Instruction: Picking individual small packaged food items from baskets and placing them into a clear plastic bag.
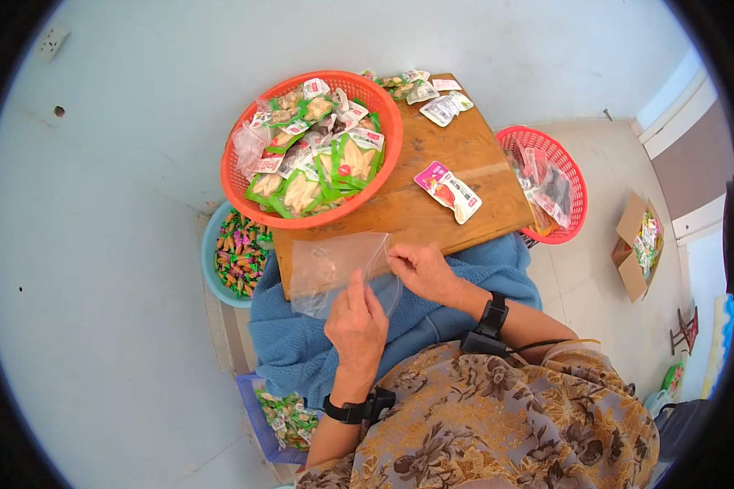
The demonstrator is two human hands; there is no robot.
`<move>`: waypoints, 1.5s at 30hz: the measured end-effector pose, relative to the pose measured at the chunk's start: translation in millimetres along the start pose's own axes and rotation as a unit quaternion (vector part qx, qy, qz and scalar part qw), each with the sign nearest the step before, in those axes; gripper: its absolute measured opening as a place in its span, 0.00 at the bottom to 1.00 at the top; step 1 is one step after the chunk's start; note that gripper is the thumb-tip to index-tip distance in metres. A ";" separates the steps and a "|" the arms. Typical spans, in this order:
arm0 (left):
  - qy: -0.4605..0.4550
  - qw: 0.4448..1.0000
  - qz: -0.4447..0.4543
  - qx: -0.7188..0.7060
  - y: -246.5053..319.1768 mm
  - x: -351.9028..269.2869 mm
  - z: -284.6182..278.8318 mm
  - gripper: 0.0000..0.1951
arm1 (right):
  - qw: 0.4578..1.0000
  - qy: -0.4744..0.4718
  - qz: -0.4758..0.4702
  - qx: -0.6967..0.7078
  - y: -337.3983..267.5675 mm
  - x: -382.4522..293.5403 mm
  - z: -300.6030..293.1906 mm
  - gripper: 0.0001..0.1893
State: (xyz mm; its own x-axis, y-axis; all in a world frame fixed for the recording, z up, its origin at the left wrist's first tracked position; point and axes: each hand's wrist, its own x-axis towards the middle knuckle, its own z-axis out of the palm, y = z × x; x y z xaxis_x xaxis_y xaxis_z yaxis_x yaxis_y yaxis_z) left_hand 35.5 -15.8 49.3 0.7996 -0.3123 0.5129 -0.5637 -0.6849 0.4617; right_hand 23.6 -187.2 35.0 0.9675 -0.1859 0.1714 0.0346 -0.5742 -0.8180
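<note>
A clear plastic zip bag [318, 269] lies partly on the near left corner of the wooden table [416, 232] and partly over my lap. Its mouth faces right. My right hand [425, 273] pinches the edge of that mouth between thumb and fingers. Lower down, my left hand [356, 327] holds the bag's near side, index finger pointing up along the plastic. No contents show inside the bag. One white and purple snack packet [448, 192] rests on the table beyond my right hand.
An orange basket [394, 131] of vacuum-packed snacks stands at the far left of the table. More packets [445, 108] lie at its far edge. Around it are a blue tub [211, 275], a purple crate [254, 422], a red basket [580, 189] and a cardboard box [625, 269]. Walls border the left and back.
</note>
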 end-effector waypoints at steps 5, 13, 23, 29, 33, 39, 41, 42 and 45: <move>-0.033 0.998 -0.058 -0.007 -11.2 -6.9 3.5 0.10 | 0.999 -0.035 -0.016 0.018 -4.8 -5.9 1.8 0.04; 0.078 0.997 -0.011 -0.008 -16.3 5.8 -5.5 0.05 | 0.995 -0.093 0.026 -0.021 32.4 10.7 -12.7 0.09; 0.027 0.999 -0.024 -0.006 -9.6 -1.4 -11.7 0.04 | 0.817 -0.068 0.330 0.469 28.5 127.8 -42.6 0.48; 0.022 1.000 -0.006 0.005 -8.0 0.7 -13.9 0.04 | 0.719 -0.127 0.345 0.590 46.8 159.3 -12.3 0.32; -0.003 1.000 -0.016 -0.007 -2.1 7.3 -20.9 0.04 | 0.700 -0.037 0.356 0.618 34.7 156.0 2.6 0.28; -0.014 0.999 -0.015 0.033 7.8 20.4 -39.7 0.04 | 0.656 0.027 0.326 0.680 -14.8 111.9 7.6 0.28; -0.016 0.999 -0.008 0.041 10.2 22.8 -43.8 0.04 | 0.650 0.093 0.302 0.691 -19.4 99.7 9.4 0.28; -0.015 0.999 -0.014 0.044 11.2 23.1 -47.1 0.04 | 0.650 0.088 0.306 0.690 -23.3 95.1 9.3 0.28; -0.018 0.998 -0.046 0.048 7.4 21.8 -52.5 0.04 | 0.647 0.115 0.299 0.692 -33.0 83.1 10.7 0.29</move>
State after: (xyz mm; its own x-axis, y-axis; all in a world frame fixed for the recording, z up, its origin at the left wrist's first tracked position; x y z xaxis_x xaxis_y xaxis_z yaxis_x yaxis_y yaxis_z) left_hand 37.9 6.9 101.9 0.8551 -0.2674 0.4442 -0.4661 -0.7717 0.4328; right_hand 105.6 -175.2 70.3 0.8539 -0.2498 -0.4566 0.0155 0.8891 -0.4575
